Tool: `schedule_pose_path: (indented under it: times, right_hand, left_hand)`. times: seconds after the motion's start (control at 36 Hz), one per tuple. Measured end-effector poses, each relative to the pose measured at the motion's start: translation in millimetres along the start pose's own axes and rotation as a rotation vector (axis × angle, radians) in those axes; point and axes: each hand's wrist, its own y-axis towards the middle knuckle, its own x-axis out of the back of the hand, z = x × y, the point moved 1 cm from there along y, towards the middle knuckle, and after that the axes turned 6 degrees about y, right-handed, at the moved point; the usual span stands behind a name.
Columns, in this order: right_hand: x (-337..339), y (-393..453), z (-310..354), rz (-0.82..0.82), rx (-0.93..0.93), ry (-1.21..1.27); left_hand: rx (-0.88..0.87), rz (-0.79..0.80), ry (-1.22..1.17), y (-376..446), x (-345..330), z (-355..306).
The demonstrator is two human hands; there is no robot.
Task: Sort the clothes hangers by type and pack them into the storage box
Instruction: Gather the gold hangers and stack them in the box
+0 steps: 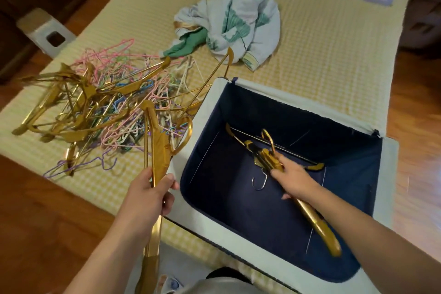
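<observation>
Nearest me, my left hand (149, 194) has its grip around a gold hanger (155, 157) just left of the storage box (296, 110). My right hand (294, 180) grips stacked gold hangers (269, 157) inside the box. Farther left, a tangled hanger pile (100, 105) covers the bed (322, 55), crumpled cloth (238, 21) beyond.

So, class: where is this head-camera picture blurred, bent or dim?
Head view: the gold hanger in the left hand smears near the bottom edge; the bed edges bow from the wide lens; the storage box interior is dark; warm indoor light.
</observation>
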Motion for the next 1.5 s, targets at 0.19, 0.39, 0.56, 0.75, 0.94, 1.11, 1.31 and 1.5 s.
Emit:
schedule_pose_path:
  times: [0.19, 0.39, 0.56, 0.75, 0.94, 1.11, 1.31, 1.5]
  right_hand:
    - [23.1, 4.1, 19.3, -0.185, -0.430, 0.173]
    - [14.6, 25.3, -25.6, -0.221, -0.697, 0.300]
    - [-32.5, 78.1, 6.2, -0.143, -0.666, 0.609]
    - [-69.6, 84.2, -43.0, -0.078, -0.396, -0.232]
    - [-76.8, 105.4, -126.1, -0.077, -0.276, -0.726]
    - [-64.8, 133.4, -133.9, -0.098, -0.137, -0.930]
    - [-80.8, 105.4, -155.3, 0.021, -0.041, -1.085]
    - [-107.3, 86.8, -173.3, 0.323, -0.107, -1.046]
  left_hand:
    - [-0.005, -0.001, -0.031, -2.0, 0.4, -4.8]
    - [0.023, -0.013, -0.048, -3.1, -1.3, -9.2]
    - [0.023, -0.012, -0.035, -4.8, -4.2, -5.8]
    - [0.056, -0.070, -0.007, -1.8, -1.5, -0.1]
    - [0.091, -0.087, 0.015, 4.6, -2.2, 17.3]
    - [0.117, -0.106, 0.008, 10.5, -4.8, 24.2]
    - [0.070, -0.085, 0.033, 6.9, -12.7, 17.5]
    - [0.068, -0.072, 0.025, 5.5, -15.9, 19.1]
